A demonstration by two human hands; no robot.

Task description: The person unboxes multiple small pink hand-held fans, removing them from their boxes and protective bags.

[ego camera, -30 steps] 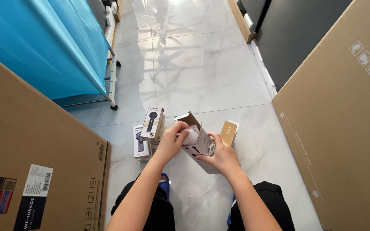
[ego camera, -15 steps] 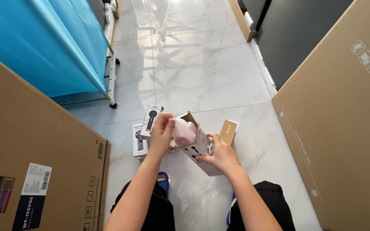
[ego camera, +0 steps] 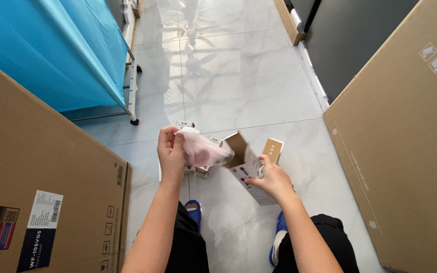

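So the person is sitting over a glossy tiled floor point(ego camera: 238, 86), and the left hand point(ego camera: 170, 151) is pinching the top of a thin translucent plastic bag point(ego camera: 204, 150) with something pinkish inside. The bag is hanging out toward 3 o'clock from that hand, its far end right at the mouth of a small white carton point(ego camera: 249, 169). The right hand point(ego camera: 274, 178) is wrapping around that carton from the side, tilting it so the open brown flap is pointing at the bag, probably to keep the opening lined up with it. Both hands are closed on their own thing and sitting a little apart.

At 12 o'clock from the carton, a small tan box point(ego camera: 272, 149) is standing on the floor. More small retail boxes point(ego camera: 198, 171) are lying under the bag. Big cardboard cartons are flanking both sides, one at 9 o'clock point(ego camera: 46, 192), one at 3 o'clock point(ego camera: 405, 151).
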